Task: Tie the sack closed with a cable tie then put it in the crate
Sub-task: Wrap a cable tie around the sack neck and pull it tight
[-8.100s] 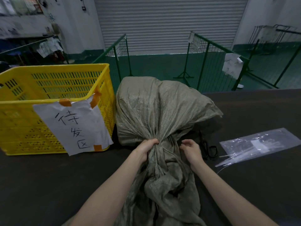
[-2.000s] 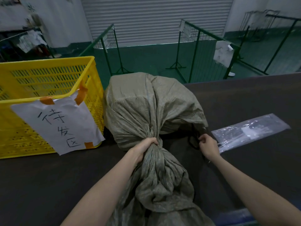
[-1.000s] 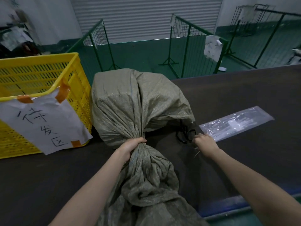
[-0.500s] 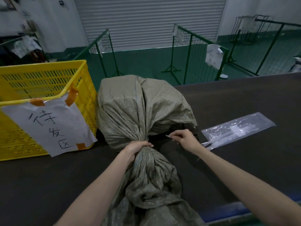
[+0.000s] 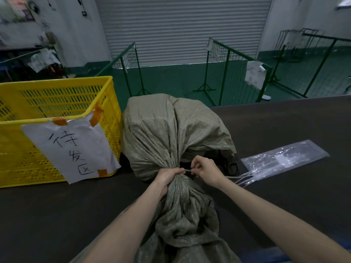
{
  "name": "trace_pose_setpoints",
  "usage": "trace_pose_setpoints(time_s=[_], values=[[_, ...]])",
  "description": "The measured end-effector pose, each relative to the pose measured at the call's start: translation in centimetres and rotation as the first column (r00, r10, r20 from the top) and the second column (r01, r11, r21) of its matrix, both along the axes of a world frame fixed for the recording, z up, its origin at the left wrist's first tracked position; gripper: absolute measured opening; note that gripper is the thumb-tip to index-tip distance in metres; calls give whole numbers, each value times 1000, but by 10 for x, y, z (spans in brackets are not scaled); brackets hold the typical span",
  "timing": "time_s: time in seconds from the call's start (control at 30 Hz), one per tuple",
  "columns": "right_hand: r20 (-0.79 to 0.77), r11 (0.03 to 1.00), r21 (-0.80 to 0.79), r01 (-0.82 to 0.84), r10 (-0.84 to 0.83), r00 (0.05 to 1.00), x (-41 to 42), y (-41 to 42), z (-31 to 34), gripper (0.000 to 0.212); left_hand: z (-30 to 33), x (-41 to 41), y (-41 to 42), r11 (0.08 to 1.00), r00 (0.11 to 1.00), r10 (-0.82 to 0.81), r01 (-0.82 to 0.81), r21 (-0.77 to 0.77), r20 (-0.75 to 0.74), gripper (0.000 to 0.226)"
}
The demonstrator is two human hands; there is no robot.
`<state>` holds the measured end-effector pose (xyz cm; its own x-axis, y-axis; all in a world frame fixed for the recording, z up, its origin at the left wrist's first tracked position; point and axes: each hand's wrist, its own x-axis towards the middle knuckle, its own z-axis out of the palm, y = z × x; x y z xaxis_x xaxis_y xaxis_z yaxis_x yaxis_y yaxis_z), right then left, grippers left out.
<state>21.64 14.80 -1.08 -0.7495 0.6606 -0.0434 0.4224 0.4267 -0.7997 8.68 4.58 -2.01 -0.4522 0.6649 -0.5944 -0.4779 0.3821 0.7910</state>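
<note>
Your left hand (image 5: 167, 176) clamps the sack (image 5: 174, 133) neck, right hand (image 5: 206, 170) at 3 o'clock pinches the cable tie (image 5: 187, 170); relaxing risks gathers springing loose.

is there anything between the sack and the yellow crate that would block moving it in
Nothing visible does. The sack sits right beside the crate, whose open top looks free in the part shown; its left end is cut off. The left hand grips the gathered neck and the right hand holds a cable tie there.

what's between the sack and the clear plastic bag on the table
In the head view, black scissors lie between the sack and the plastic bag, partly hidden by the sack.
</note>
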Motion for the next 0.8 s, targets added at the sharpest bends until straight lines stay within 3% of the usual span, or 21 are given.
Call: trace_pose_setpoints(time_s=[0.13,0.4,0.8], values=[[77,998,55,-19,14,997,2,4,0,12,1,4,1,998,994,9,-15,58,104,11],[109,991,106,-79,67,992,-1,0,1,11,4,3,-1,1000,999,9,-10,-5,-54,6],[342,800,540,-260,74,937,11,41,54,18,3,-3,-3,1000,1000,-7,7,-26,-15,10]])
